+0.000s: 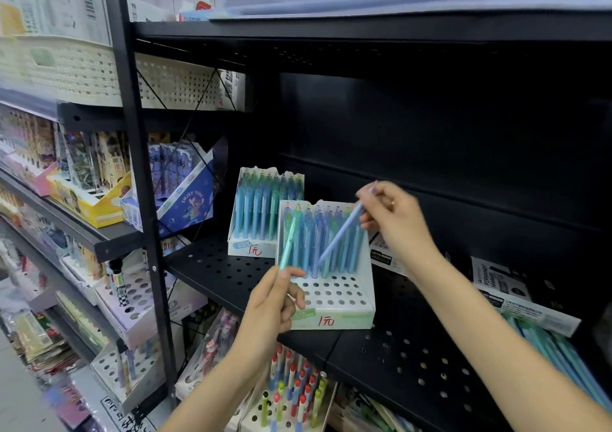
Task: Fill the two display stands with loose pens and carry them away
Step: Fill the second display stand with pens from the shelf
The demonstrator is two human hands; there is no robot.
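Two white display stands sit on a black perforated shelf [397, 358]. The near stand [334, 312] has blue and green pens in its back rows and several bare holes in front. The far stand [246, 248] behind it to the left looks full of pens. My left hand [275, 309] grips a mint-green pen [288, 243] upright at the near stand's left side. My right hand [397, 219] pinches a lilac pen [339, 238], slanted with its tip down among the near stand's pens. Loose teal pens [559, 355] lie on the shelf at far right.
White marker boxes [506, 286] lie on the shelf behind my right forearm. A black upright post [142, 200] borders the shelf on the left, with more stationery stands beyond it. A stand of red, blue and green pens [291, 395] sits on the shelf below.
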